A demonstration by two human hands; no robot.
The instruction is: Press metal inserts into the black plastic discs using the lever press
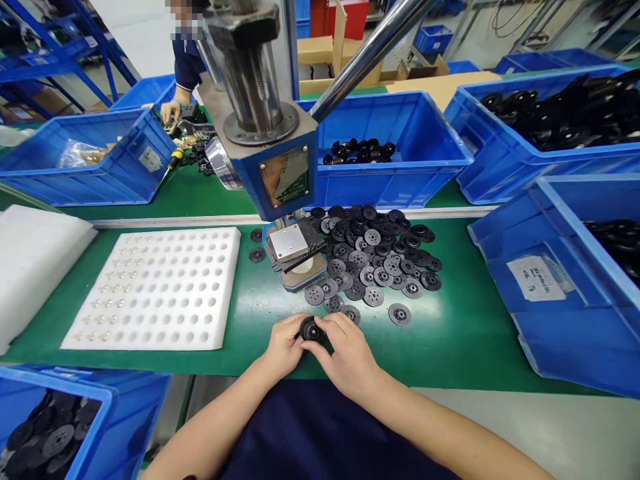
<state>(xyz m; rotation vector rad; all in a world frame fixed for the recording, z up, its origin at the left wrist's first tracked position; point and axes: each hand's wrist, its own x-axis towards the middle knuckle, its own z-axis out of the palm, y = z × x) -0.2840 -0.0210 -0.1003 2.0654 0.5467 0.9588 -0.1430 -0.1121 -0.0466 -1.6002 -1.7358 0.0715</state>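
Note:
Between both hands, near the bench's front edge, is a round black plastic part [311, 329] with a small bright centre. My left hand [285, 347] grips it from the left, fingers closed on its side. On the other side my right hand [347, 350] pinches its rim with thumb and fingers. Just beyond lies a heap of black slotted discs [373, 257]. A bench press [287, 177] stands ahead, with a metal plate [289, 241] under its ram. To the left is a white foam tray [170, 287] with rows of holes, some filled with small shiny pieces.
Blue bins stand around the green bench [270, 353]: one behind the press [370, 187], one at right [520, 313], one with discs at lower left [125, 407]. A yellow-handled screwdriver [176, 157] leans by the left bin [100, 180]. A co-worker's hand [171, 111] is beyond.

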